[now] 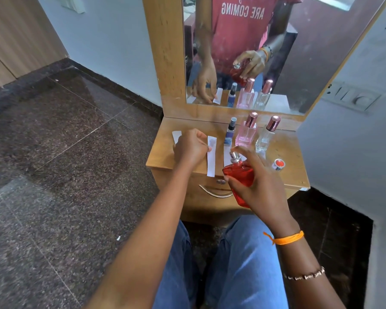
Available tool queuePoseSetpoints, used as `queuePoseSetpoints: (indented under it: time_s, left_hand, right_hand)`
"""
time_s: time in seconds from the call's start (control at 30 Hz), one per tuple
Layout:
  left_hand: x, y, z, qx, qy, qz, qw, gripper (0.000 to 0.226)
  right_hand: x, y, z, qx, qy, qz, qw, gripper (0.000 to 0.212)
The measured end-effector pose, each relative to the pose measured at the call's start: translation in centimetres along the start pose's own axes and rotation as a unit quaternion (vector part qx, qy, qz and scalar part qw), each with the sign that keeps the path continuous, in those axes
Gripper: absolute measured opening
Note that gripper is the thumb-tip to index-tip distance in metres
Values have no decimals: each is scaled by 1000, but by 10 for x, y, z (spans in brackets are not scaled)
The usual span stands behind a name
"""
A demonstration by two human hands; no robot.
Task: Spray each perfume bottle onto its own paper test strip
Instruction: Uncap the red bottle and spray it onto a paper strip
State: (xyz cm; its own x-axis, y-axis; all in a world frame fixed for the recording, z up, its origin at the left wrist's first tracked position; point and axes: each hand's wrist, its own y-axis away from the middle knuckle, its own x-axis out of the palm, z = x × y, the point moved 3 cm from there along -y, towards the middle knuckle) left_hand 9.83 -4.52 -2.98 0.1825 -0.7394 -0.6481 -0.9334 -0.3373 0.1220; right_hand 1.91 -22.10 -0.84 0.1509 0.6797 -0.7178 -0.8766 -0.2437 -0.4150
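On the tabletop (283,152), at twelve o'clock from us, paper strips lie flat. Our right hand (261,188) has its grip closed around the red bottle (239,175), forefinger on the nozzle. Glass: rigid, slick, breakable; best held by its flat sides. Our left hand (191,147) pinches a flimsy middle strip (211,159), at nine o'clock of the bottle.

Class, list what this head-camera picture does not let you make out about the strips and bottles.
- Third strip: largely hidden behind the red bottle and right hand; wet or dry, cannot tell.
- Far-left strip: lower part covered by the left hand.
- Blue bottle: label too small to read.
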Motion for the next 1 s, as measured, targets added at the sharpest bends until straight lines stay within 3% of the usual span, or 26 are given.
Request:
queuePoseSetpoints:
  time_s: [0.6, 0.77, 0.87, 1.0]
  left_hand:
    - [7, -2, 0, 31, -24, -56, 998, 26]
    - [-1, 13, -10, 62, 68, -49, 995, 17]
    - [-7, 36, -12, 98, 183, -1, 978, 15]
    - [-4, 71, -3, 107, 291, 164, 936, 21]
  right_hand:
    - [9, 0, -5, 29, -54, 17, 998, 69]
    - [7, -2, -5, 39, -94, -3, 995, 70]
    - [3, -5, -3, 43, -143, -27, 988, 70]
    - [-3, -6, 1, 67, -232, -38, 970, 57]
